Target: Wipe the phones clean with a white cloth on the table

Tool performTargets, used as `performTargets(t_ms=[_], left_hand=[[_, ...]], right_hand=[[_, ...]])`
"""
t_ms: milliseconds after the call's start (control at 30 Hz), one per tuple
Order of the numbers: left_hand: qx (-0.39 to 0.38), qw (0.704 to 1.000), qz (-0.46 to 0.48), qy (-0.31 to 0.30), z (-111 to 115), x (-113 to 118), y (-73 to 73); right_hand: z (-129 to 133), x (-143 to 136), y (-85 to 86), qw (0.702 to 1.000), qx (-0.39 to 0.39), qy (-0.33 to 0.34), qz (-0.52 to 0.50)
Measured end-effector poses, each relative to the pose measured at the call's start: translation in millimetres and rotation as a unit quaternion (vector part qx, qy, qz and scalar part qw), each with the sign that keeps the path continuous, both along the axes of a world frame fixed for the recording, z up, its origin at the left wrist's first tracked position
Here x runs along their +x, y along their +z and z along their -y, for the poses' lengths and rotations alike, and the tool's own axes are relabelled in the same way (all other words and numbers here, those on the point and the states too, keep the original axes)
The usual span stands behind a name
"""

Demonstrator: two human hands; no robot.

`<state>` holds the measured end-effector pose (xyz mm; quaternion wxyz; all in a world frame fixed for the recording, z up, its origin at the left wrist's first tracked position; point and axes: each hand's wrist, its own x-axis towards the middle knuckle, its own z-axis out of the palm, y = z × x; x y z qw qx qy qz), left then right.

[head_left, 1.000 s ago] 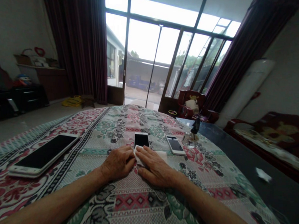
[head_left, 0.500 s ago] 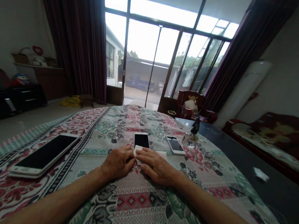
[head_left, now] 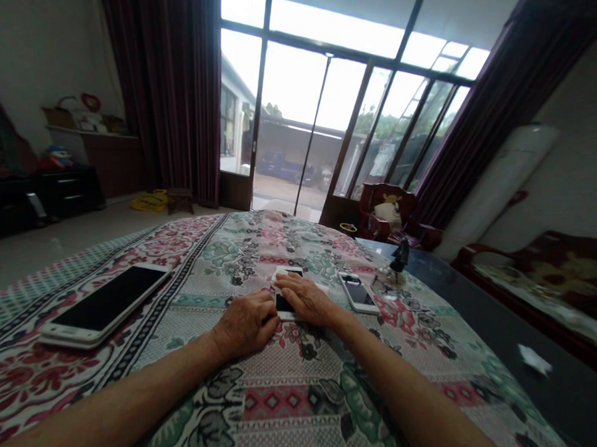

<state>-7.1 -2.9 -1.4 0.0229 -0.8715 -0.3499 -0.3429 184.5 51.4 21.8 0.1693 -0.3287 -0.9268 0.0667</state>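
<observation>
A white smartphone point(head_left: 285, 308) with a dark screen lies flat on the patterned tablecloth in front of me. My left hand point(head_left: 247, 321) is curled at its left edge, fingers closed against it and holding it in place. Across the phone's upper part lies my right hand point(head_left: 305, 298), pressing a white tissue point(head_left: 279, 276) onto the screen; most of the tissue is hidden under the fingers. To the right rests a second white smartphone point(head_left: 358, 294), face up and apart from the hands. Farther left is a larger white phone point(head_left: 110, 303), also face up.
The floral tablecloth point(head_left: 278, 401) covers the table. A small dark figurine on a clear base point(head_left: 399, 261) stands beyond the right phone. A dark surface point(head_left: 489, 333) on the right bears a crumpled white piece point(head_left: 534, 359). Wooden seats and glass doors are beyond.
My right hand has slid with the tissue from the phone's lower part toward its far end, uncovering the near part of the screen. My left hand stays at the left edge. The view has shifted slightly.
</observation>
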Motion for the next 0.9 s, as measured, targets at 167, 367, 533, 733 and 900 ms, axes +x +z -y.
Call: performTargets(t_ms=[167,367,533,733,900], left_hand=[[-0.004,1.000,0.000,0.007,-0.9,0.1,-1.0],[-0.010,1.000,-0.006,0.006,-1.5,0.7,-1.0],[-0.008,1.000,-0.007,0.008,-0.4,0.7,-0.3],[0.001,1.000,-0.017,0.009,-0.8,0.1,-0.9],[0.003,1.000,-0.017,0.004,-0.7,-0.4,-2.7]], right_hand=[[-25.7,-4.1,-4.2,0.999,-0.009,-0.012,-0.033],[-47.6,-6.2,-8.8,0.996,-0.036,-0.043,-0.072],[-54.4,-6.6,-11.0,0.996,-0.034,-0.046,-0.067],[-32.8,0.0,-14.7,0.999,-0.012,-0.025,-0.038],[0.0,9.5,-8.5,1.000,-0.015,0.009,-0.009]])
